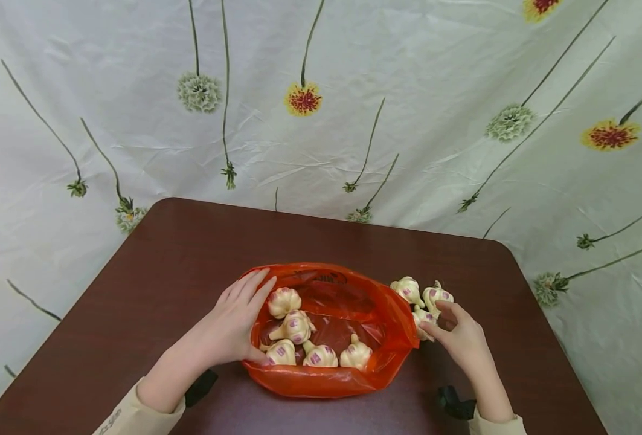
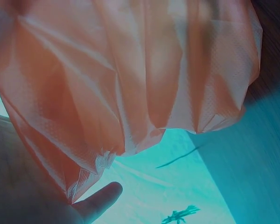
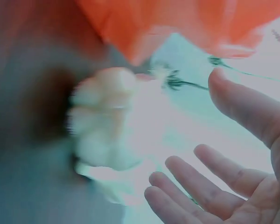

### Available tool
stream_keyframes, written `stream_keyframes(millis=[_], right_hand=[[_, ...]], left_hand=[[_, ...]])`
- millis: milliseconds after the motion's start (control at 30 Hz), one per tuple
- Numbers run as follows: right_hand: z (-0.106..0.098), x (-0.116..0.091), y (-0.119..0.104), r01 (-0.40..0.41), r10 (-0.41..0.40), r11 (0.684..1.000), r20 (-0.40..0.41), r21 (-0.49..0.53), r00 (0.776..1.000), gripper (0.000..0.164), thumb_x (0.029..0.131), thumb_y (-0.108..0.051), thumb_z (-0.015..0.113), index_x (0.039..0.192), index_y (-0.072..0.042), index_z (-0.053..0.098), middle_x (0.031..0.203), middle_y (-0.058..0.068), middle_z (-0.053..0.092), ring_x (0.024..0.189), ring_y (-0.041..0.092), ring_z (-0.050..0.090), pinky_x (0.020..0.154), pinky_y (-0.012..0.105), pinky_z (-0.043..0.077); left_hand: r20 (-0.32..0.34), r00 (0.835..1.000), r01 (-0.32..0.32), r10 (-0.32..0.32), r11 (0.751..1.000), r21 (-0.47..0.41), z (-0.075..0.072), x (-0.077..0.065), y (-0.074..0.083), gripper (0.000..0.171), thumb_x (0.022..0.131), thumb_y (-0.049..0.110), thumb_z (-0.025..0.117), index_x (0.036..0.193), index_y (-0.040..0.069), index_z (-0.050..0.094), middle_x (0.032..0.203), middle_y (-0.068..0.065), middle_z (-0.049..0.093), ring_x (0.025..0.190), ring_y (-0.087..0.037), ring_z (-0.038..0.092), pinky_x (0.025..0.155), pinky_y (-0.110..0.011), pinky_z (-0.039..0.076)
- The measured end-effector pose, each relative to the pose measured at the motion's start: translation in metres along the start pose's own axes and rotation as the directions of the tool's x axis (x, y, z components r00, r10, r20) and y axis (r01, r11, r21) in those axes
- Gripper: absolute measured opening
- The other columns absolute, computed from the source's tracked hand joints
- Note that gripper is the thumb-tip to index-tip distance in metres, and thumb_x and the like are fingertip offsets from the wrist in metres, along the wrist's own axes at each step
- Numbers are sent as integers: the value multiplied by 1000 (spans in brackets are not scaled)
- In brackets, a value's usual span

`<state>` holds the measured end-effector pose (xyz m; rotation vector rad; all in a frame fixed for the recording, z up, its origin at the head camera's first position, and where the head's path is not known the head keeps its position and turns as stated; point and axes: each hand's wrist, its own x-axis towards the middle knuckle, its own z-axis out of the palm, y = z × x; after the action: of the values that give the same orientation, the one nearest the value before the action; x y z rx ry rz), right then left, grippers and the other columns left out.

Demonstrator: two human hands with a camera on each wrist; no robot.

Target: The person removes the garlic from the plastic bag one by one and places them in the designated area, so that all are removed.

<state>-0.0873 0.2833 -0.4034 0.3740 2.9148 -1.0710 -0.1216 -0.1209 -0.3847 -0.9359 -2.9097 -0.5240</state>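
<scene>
A red plastic bag stands with its mouth wide, several garlic bulbs lying inside. My left hand rests at the bag's left rim, fingers and thumb spread along it. In the left wrist view, the bag's crinkled side covers most of that hand; one straight finger shows beside it. Three more garlic bulbs sit close together right of the bag. My right hand is beside them, thumb and fingers apart. In the right wrist view, its fingers are extended near a blurred garlic bulb.
The dark brown table extends around the bag. Behind it hangs a pale cloth printed with flowers. Black wrist devices show under both wrists.
</scene>
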Motion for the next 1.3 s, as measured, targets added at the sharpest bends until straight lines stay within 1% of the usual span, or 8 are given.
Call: stream_keyframes(millis=[200, 400, 633, 767, 900, 1033, 1167, 1300], right_hand=[[-17, -10, -25, 58, -57, 997, -27, 42, 998, 61, 88, -31, 76, 137, -5, 53, 141, 22, 54, 126, 41, 56, 99, 50, 50], [-27, -17, -56, 216, -209, 969, -71, 118, 975, 51, 87, -30, 76, 130, -9, 60, 134, 13, 62, 121, 32, 61, 97, 45, 51], [-25, -18, -100, 333, -345, 917, 16, 221, 939, 43, 88, -27, 75, 127, -15, 63, 130, 7, 65, 120, 27, 63, 97, 44, 52], [-14, -14, -122, 378, -409, 889, 75, 260, 910, 44, 86, -24, 77, 126, -16, 64, 128, 5, 66, 118, 26, 64, 98, 44, 52], [1, -11, -140, 413, -458, 872, 139, 262, 878, 43, 84, -22, 79, 124, -15, 65, 125, 4, 67, 117, 26, 65, 97, 42, 53], [22, -7, -155, 440, -487, 869, 228, 227, 843, 39, 85, -23, 79, 121, -15, 67, 121, 3, 69, 115, 24, 65, 98, 41, 53], [44, -1, -166, 467, -508, 861, 326, 200, 797, 35, 87, -24, 76, 120, -15, 67, 120, 3, 68, 114, 22, 64, 99, 41, 52], [65, 9, -173, 483, -508, 859, 404, 170, 761, 34, 89, -23, 74, 120, -10, 67, 123, 9, 68, 115, 24, 63, 100, 43, 51]], left_hand=[[-6, 1000, -10, 10, 1000, 2, 0, 0, 0, 124, 50, 45, 95, 147, -5, 36, 153, -27, 32, 141, -47, 29, 110, -67, 29], [-3, 1000, -11, 11, 1000, -1, 0, 1, 0, 124, 51, 45, 95, 147, -5, 36, 153, -28, 32, 141, -47, 29, 111, -66, 29], [8, 1000, 4, -4, 1000, -8, 0, 0, 0, 125, 51, 47, 95, 148, -4, 35, 154, -26, 31, 141, -46, 27, 110, -67, 29], [18, 1000, 17, -16, 1000, -18, 0, 0, 1, 124, 51, 47, 94, 148, -3, 35, 154, -26, 31, 142, -46, 27, 110, -68, 29], [27, 999, 23, -22, 999, -30, 0, 0, 1, 124, 52, 46, 94, 149, -3, 34, 155, -26, 30, 142, -46, 25, 111, -68, 27], [27, 999, 18, -17, 999, -30, 0, 1, 1, 125, 52, 46, 94, 149, -3, 33, 155, -26, 29, 142, -46, 24, 111, -68, 27], [15, 1000, 7, -6, 1000, -19, 1, 0, 1, 127, 51, 47, 95, 149, -5, 33, 155, -27, 29, 142, -47, 26, 110, -68, 28], [12, 1000, 2, -2, 1000, -19, 1, -1, 1, 128, 51, 48, 95, 149, -5, 32, 155, -27, 29, 142, -47, 26, 111, -67, 28]])
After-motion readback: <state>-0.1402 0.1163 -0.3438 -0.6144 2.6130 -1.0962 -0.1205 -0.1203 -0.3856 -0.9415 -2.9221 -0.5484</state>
